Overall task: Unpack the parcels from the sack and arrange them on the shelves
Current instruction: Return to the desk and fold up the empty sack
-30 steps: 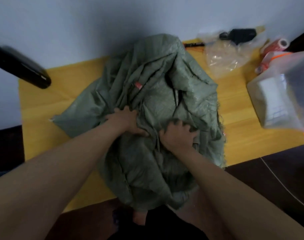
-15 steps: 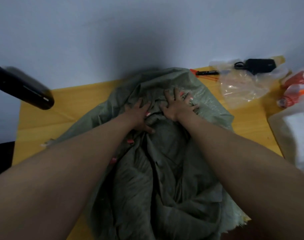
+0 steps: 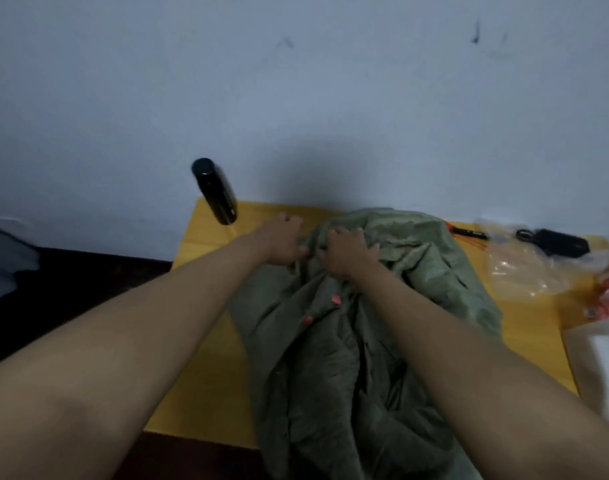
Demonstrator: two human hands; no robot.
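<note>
Both hands have slid to the far edge of the sack (image 3: 358,341), left hand (image 3: 282,244) and right hand (image 3: 344,254) now bunching its cloth in curled fingers on the bench (image 3: 206,341).

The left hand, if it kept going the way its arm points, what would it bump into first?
Probably the wall. The left hand grips the sack and points up past the table edge; the black bottle sits off to its left.

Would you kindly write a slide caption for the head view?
Both hands, left and right, grip the far edge of a green sack on a yellow table.
</note>
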